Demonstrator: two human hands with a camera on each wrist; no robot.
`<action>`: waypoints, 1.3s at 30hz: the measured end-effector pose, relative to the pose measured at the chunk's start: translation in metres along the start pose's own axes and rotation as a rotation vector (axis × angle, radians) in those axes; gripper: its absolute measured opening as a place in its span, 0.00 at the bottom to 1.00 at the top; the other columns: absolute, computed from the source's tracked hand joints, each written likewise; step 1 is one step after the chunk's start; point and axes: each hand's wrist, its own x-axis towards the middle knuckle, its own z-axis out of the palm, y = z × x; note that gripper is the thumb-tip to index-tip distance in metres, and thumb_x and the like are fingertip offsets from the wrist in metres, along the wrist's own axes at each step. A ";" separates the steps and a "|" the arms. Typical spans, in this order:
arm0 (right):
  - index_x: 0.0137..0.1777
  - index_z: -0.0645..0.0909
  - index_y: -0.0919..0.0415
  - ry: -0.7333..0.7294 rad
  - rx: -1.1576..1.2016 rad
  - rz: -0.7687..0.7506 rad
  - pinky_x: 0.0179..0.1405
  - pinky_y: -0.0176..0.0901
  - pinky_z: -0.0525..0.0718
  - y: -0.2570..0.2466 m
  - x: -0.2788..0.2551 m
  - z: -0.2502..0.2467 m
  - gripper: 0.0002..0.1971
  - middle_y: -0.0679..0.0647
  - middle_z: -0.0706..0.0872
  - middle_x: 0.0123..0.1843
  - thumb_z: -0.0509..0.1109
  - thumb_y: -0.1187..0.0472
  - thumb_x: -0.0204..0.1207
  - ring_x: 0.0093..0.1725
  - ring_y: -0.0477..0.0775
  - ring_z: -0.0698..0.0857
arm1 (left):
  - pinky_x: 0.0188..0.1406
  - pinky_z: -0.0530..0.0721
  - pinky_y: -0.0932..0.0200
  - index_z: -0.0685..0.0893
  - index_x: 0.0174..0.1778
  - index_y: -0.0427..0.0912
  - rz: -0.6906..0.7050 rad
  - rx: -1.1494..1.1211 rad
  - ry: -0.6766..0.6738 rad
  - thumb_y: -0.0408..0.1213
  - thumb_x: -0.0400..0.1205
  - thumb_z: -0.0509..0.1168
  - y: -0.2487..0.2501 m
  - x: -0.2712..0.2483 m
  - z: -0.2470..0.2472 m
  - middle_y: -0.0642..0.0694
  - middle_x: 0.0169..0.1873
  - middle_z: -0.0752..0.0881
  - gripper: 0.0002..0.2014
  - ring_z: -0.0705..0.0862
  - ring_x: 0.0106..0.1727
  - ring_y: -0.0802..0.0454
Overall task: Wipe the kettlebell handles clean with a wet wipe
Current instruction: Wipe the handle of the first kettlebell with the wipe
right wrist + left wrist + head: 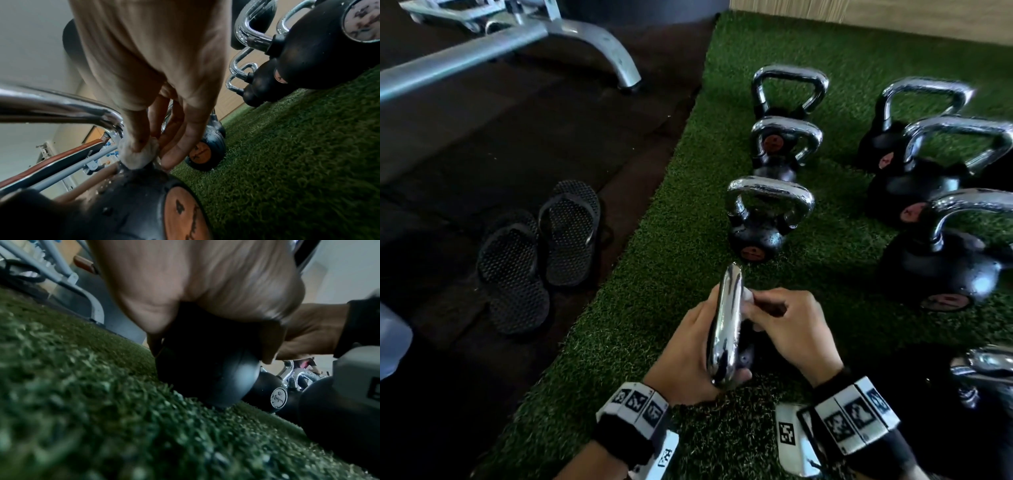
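Chrome kettlebell handle (726,325): long axis ran away from wearer | left hand (685,356): gripped handle | right hand (791,329): pinched wet wipe (136,154) against handle base.

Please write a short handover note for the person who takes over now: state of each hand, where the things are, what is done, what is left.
Left hand: grips the chrome handle of the nearest kettlebell, steadying it on the green turf.
Right hand: pinches the wet wipe against the handle's leg, just above the black body.
Done: wiping of this handle is under way; droplets show on the body.
Left: finish this handle. Three kettlebells stand in a row ahead, more to the right; whether those are already wiped cannot be told.
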 end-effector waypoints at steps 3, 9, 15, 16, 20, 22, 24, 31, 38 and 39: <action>0.51 0.94 0.47 0.001 -0.042 -0.014 0.53 0.44 0.91 -0.005 0.003 0.002 0.07 0.37 0.94 0.44 0.82 0.55 0.73 0.42 0.36 0.91 | 0.80 0.74 0.39 0.60 0.88 0.35 0.010 -0.028 -0.039 0.50 0.72 0.84 0.000 0.004 -0.006 0.52 0.83 0.70 0.55 0.72 0.83 0.48; 0.54 0.93 0.45 0.158 0.023 -0.183 0.53 0.28 0.86 -0.021 0.009 0.002 0.09 0.35 0.93 0.49 0.80 0.58 0.75 0.50 0.30 0.89 | 0.79 0.76 0.39 0.62 0.87 0.42 -0.053 -0.053 -0.081 0.51 0.71 0.84 0.003 0.003 -0.012 0.53 0.81 0.74 0.53 0.74 0.82 0.51; 0.54 0.93 0.51 0.157 -0.002 -0.206 0.57 0.31 0.85 -0.028 0.014 -0.002 0.10 0.38 0.93 0.49 0.81 0.61 0.73 0.52 0.30 0.88 | 0.78 0.77 0.40 0.68 0.84 0.45 -0.064 -0.041 -0.081 0.50 0.69 0.86 0.006 0.010 -0.017 0.57 0.77 0.76 0.50 0.76 0.80 0.54; 0.55 0.93 0.53 0.187 -0.002 -0.263 0.56 0.30 0.85 -0.031 0.014 -0.003 0.11 0.38 0.92 0.50 0.80 0.64 0.74 0.52 0.31 0.89 | 0.78 0.77 0.41 0.69 0.84 0.46 -0.067 -0.043 -0.080 0.50 0.69 0.85 0.005 0.010 -0.017 0.57 0.77 0.77 0.49 0.76 0.79 0.54; 0.56 0.93 0.56 0.157 -0.037 -0.511 0.51 0.24 0.83 -0.040 -0.002 -0.004 0.14 0.42 0.91 0.50 0.80 0.69 0.72 0.50 0.37 0.89 | 0.77 0.80 0.48 0.70 0.79 0.61 -0.117 -0.104 -0.093 0.53 0.68 0.85 0.001 0.009 -0.019 0.56 0.72 0.82 0.44 0.80 0.76 0.55; 0.57 0.93 0.57 0.080 -0.036 -0.560 0.49 0.25 0.84 -0.044 -0.012 -0.003 0.15 0.43 0.91 0.49 0.80 0.69 0.72 0.49 0.40 0.90 | 0.75 0.79 0.61 0.68 0.74 0.77 -0.120 -0.115 -0.064 0.54 0.67 0.85 0.001 0.010 -0.021 0.63 0.70 0.81 0.43 0.80 0.74 0.61; 0.56 0.93 0.57 0.056 -0.018 -0.551 0.49 0.25 0.84 -0.048 -0.012 -0.003 0.14 0.43 0.91 0.48 0.81 0.69 0.71 0.48 0.41 0.90 | 0.74 0.79 0.64 0.67 0.74 0.77 -0.107 -0.127 -0.063 0.52 0.68 0.86 -0.001 0.011 -0.022 0.64 0.70 0.81 0.44 0.81 0.74 0.62; 0.53 0.94 0.56 0.041 0.021 -0.564 0.39 0.34 0.88 -0.052 -0.031 0.003 0.10 0.42 0.91 0.44 0.81 0.64 0.72 0.42 0.42 0.90 | 0.69 0.83 0.57 0.76 0.75 0.51 -0.137 -0.146 -0.158 0.50 0.72 0.83 -0.007 0.017 -0.022 0.61 0.63 0.86 0.37 0.86 0.68 0.56; 0.47 0.94 0.48 -0.042 0.218 -0.303 0.47 0.42 0.92 -0.045 -0.041 0.002 0.12 0.39 0.94 0.45 0.85 0.66 0.67 0.45 0.42 0.93 | 0.75 0.81 0.50 0.75 0.74 0.60 -0.175 -0.127 -0.175 0.41 0.73 0.83 -0.011 0.017 -0.019 0.56 0.66 0.85 0.35 0.84 0.71 0.55; 0.46 0.94 0.48 -0.065 0.231 -0.280 0.46 0.41 0.92 -0.044 -0.046 0.004 0.12 0.40 0.94 0.45 0.85 0.64 0.67 0.45 0.42 0.94 | 0.74 0.80 0.58 0.78 0.68 0.57 -0.207 -0.098 -0.172 0.41 0.74 0.81 -0.013 0.014 -0.018 0.60 0.62 0.86 0.29 0.83 0.68 0.67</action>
